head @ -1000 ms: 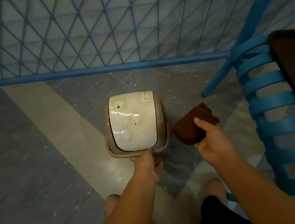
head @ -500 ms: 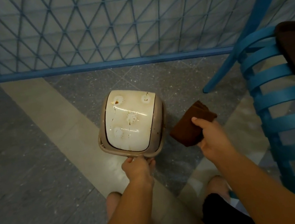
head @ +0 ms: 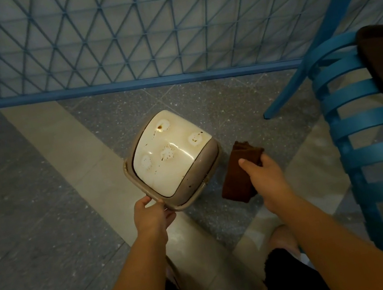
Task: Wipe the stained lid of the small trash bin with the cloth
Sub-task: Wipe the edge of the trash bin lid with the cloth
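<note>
Left hand (head: pixel 152 215) gripped the near rim of the small trash bin (head: pixel 204 168), thumb on top | right hand (head: pixel 265 175) clutched a folded brown cloth (head: pixel 238 175) just beside the bin, clear of it | stained cream lid (head: pixel 169 154) faced up, bin on the tiled floor (head: pixel 41 197) near a blue chair (head: pixel 366 129)
</note>
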### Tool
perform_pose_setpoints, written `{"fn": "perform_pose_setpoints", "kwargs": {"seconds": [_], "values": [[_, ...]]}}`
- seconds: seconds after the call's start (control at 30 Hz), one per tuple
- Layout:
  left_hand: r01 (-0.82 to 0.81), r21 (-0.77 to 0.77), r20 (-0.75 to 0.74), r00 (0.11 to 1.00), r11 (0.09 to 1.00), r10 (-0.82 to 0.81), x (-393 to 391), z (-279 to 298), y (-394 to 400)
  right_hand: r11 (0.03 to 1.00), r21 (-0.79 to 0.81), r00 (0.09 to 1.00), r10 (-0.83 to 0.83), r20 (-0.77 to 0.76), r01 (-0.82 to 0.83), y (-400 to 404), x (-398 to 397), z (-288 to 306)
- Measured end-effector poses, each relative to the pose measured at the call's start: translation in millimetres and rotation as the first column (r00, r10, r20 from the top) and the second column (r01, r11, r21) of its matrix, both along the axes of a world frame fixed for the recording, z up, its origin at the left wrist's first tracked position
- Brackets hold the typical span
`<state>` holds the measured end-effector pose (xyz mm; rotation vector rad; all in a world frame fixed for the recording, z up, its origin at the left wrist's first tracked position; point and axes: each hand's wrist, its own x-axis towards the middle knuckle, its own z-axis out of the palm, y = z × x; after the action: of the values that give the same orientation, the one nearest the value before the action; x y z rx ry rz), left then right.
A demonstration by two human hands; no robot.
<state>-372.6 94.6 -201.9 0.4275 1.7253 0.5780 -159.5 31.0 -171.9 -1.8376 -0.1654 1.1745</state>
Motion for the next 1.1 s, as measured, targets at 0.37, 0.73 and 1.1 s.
{"fn": "perform_pose_setpoints", "kwargs": {"seconds": [0.37,0.73,1.1], "values": [[0.048,0.015,0.034,0.998,0.999,-0.048,-3.2,-4.0,1.9,0.995,-0.043,0.99,-0.086,0.113,0.092,32.2,-9.1,-13.7],[0.078,0.014,0.059,0.995,0.997,-0.078,-4.9,-2.0,1.7,0.995,-0.098,0.96,0.032,0.277,-0.005,39.7,-23.2,-22.1],[0.024,-0.001,0.109,0.994,1.0,-0.024,9.9,-6.0,-5.6,0.974,-0.096,0.878,0.225,0.422,-0.204,13.2,-61.8,-27.3]]}}
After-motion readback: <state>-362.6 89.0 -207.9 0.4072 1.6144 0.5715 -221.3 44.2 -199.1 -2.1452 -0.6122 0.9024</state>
